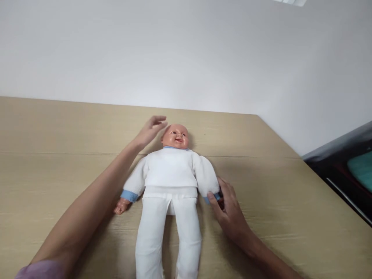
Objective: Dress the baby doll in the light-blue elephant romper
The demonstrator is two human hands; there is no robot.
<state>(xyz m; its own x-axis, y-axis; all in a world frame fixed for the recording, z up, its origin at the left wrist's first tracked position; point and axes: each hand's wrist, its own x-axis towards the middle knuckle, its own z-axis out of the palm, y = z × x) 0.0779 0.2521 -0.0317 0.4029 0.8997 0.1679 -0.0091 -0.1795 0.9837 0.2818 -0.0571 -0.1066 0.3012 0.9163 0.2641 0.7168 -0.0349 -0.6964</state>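
A baby doll (171, 170) lies on its back, dressed in a white top with blue cuffs and collar and white trousers. Beside the doll's bald head, on the left, my left hand (150, 131) is raised with its fingers stretched out. Whether it touches the head I cannot tell. My right hand (229, 207) is closed around the blue cuff of the doll's sleeve on the right, thumb on top. The doll's hand there is mostly hidden under my fingers. Its other hand rests on the surface beneath my left forearm. The feet are cut off by the lower edge.
A wide tan tabletop (58, 174), crossed by a seam, spreads under the doll. Behind it rises a pale wall (174, 58). Past the table's right edge stands a dark object (343, 155) with a teal patch.
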